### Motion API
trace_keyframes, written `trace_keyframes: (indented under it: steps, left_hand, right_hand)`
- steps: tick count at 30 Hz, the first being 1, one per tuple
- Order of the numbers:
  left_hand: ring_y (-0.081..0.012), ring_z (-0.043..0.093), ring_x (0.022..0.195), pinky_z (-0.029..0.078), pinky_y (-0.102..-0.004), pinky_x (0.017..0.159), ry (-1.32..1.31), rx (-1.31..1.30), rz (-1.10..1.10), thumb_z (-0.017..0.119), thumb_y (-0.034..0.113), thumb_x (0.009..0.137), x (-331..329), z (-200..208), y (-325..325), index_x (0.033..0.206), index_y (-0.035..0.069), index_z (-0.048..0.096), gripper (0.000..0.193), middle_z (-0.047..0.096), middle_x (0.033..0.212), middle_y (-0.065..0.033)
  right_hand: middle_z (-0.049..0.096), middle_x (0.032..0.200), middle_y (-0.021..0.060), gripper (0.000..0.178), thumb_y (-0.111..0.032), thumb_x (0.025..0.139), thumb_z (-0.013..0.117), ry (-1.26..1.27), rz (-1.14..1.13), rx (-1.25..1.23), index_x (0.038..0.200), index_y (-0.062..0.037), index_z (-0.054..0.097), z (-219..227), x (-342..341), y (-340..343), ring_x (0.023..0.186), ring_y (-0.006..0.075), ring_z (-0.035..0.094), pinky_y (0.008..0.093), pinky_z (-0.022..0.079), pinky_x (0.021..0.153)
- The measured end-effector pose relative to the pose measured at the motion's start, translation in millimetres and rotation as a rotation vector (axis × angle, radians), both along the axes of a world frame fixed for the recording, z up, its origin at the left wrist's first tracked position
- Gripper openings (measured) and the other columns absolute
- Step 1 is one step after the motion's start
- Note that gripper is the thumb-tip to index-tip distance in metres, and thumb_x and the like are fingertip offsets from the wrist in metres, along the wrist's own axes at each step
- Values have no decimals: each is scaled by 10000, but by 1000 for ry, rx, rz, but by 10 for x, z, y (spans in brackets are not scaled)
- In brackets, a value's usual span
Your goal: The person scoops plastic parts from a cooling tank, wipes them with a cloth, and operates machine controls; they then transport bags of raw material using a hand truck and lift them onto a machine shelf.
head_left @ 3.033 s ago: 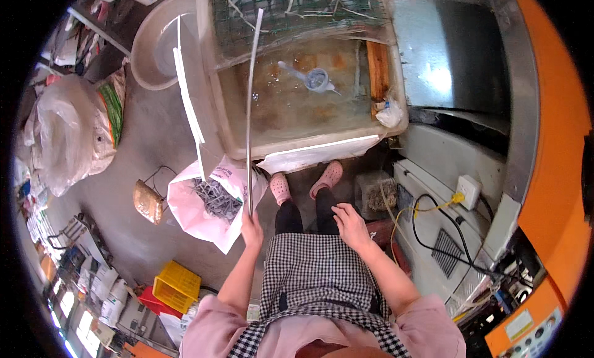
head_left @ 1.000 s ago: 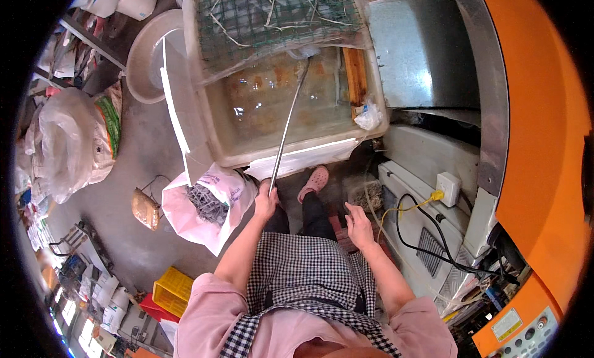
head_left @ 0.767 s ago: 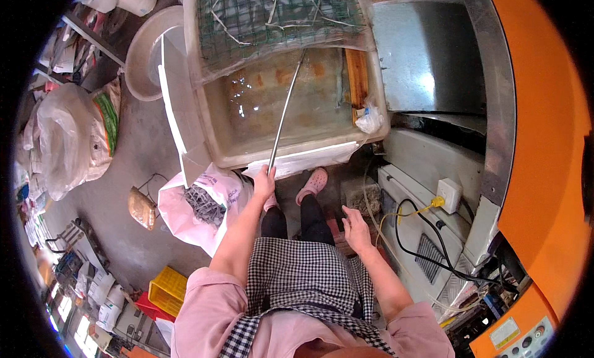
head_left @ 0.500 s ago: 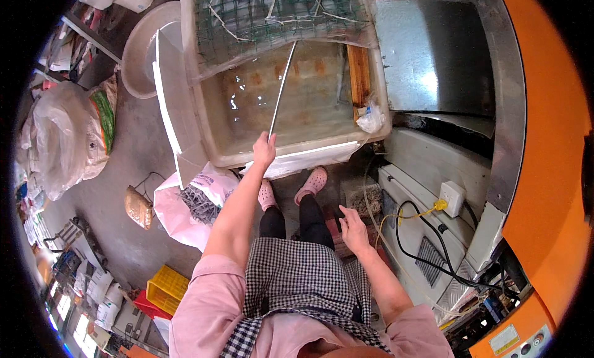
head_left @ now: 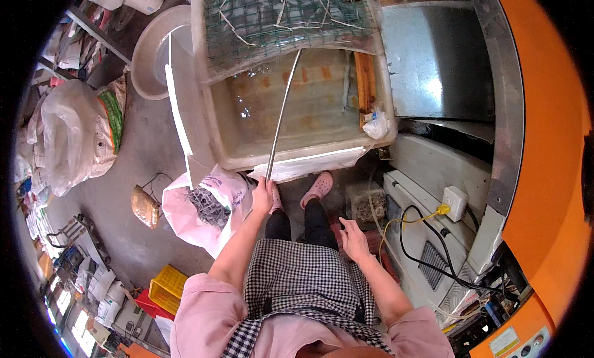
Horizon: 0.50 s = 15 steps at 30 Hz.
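left hand (head_left: 262, 198) sits farther back toward the body than half a second ago, metal rod (head_left: 283, 113) drawn back with it; scoop seen floating three seconds ago is out of sight. rod slants across the near water of the tub (head_left: 385, 79), far end meeting the edge of the clear plastic cover (head_left: 340, 43); tip can't be made out. left fingers wrap the rod's near end. right hand (head_left: 354, 240) looks empty, fingers loosely bent, beside the right leg. progress, as judged: rod is reached out to the cover, nothing visibly brought out on it; what's left can't be told. farther out: green mesh (head_left: 260, 24) over the tub's far part, wooden strip (head_left: 366, 86) and crumpled plastic bag (head_left: 376, 124) at its right side, pale sack (head_left: 192, 230) of grey strips by the left hand, yellow crate (head_left: 166, 287) behind that.
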<state>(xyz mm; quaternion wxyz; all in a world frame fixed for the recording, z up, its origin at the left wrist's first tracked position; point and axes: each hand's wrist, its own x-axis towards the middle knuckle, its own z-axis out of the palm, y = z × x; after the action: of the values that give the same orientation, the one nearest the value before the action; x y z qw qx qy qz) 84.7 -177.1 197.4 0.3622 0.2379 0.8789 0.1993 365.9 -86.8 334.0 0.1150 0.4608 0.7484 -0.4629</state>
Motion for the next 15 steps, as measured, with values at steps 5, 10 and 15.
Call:
trace_keyframes:
  steps: [5,10,15]
  left_hand:
    - [-498,515,739,389,-548,601,63,140,56,463,294,893,8,-351,254,918,32,449,263,548,729,-294]
    - [-500,510,758,384,-551,623,57,109,57,456,287,899,-293,-529,828,905,19,443,268,550,768,-302]
    - [-493,521,778,398,-542,653,4,4,-3,451,284,897,-348,-243,232,946,28,442,260,558,766,-298]
  right_hand:
    - [497,1057,153,375,-40,841,516,78,34,53,1207,-44,434,-72,-156,76,848,319,562,379,485,694]
    - [492,1057,167,361,-39,843,506,55,42,70,1197,-34,434,-123,-238,162,860,338,553,389,486,701]
    - [506,1034,177,356,-7,807,533,90,14,110,1158,-29,475,-71,-242,109,779,312,573,378,472,690]
